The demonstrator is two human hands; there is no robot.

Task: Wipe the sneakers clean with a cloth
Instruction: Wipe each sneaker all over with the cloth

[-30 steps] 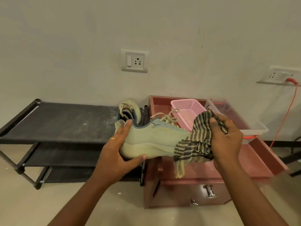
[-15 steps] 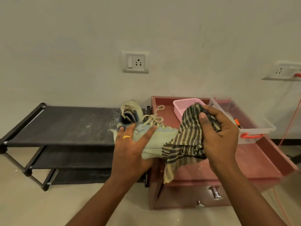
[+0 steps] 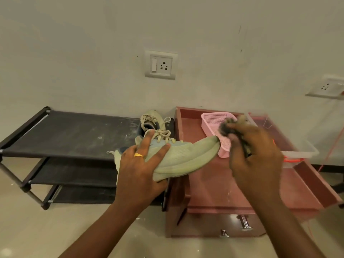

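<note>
At the black shoe rack's [image 3: 70, 135] right edge sits a second sneaker [image 3: 151, 119]. The left hand [image 3: 139, 170] grips the pale green sneaker [image 3: 188, 157] in mid-air, its toe over the red cabinet [image 3: 210, 185]. The blurred right hand [image 3: 255, 157] clutches the bunched cloth [image 3: 225, 129] just beside the toe, near a pink basket [image 3: 214, 119].

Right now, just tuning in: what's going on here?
A person holds a pale green sneaker in the left hand, toe pointing right, by a reddish cabinet. The right hand grips a bunched cloth beside the toe; motion blur hides whether they touch. The second sneaker sits on the black shoe rack.
</note>
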